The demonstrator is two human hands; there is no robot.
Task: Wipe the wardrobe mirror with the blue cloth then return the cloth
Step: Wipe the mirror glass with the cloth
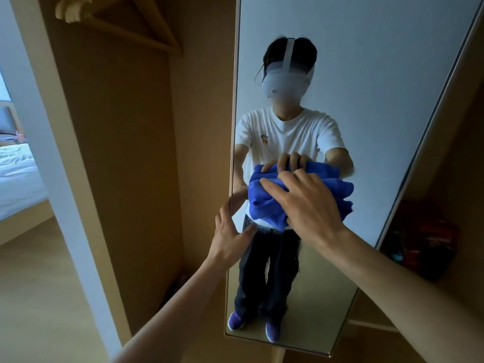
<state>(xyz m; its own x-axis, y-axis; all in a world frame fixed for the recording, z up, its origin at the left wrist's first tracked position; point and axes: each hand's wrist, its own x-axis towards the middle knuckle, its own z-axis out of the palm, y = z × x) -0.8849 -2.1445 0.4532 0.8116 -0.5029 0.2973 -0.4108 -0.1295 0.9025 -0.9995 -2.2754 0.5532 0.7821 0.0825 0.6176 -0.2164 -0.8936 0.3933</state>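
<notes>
The tall wardrobe mirror (366, 87) fills the middle and right of the head view, set in a wooden door. A crumpled blue cloth (264, 205) lies flat against the glass at mid height. My right hand (306, 203) presses it to the mirror with fingers spread and nearly straight. My left hand (230, 231) holds the mirror door's left edge, with the thumb on the glass and the fingers wrapped behind the edge. The glass reflects a person in a white shirt and the cloth.
The open wardrobe compartment (125, 153) on the left holds wooden hangers (117, 19) at the top. A bed (18, 174) shows through a doorway at far left. Dark red and black items (424, 239) sit on a shelf right of the mirror.
</notes>
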